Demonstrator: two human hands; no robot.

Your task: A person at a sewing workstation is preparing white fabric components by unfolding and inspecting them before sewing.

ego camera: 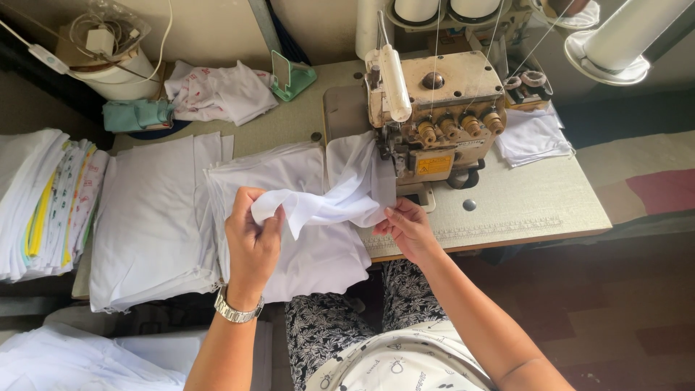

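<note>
Holding a white cloth [329, 206] taut between both hands, the person feeds it toward the sewing machine [434, 108] on the tabletop [521, 203]. The left hand [252, 242] pinches the trailing end, raised over a stack of white pieces [156, 217]; the right hand [409, 228] grips the edge just beside the presser foot. Judging from this, keeping the edge flat and straight matters most, with fingertips kept away from the needle.

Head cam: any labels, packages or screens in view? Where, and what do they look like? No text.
Warning label: front of the overlock sewing machine, small rectangle, yellow-orange with dark print.
Plastic bag: top left, on a white cylinder, clear, crumpled, holding a white charger and cable.
Screens: none.
</note>
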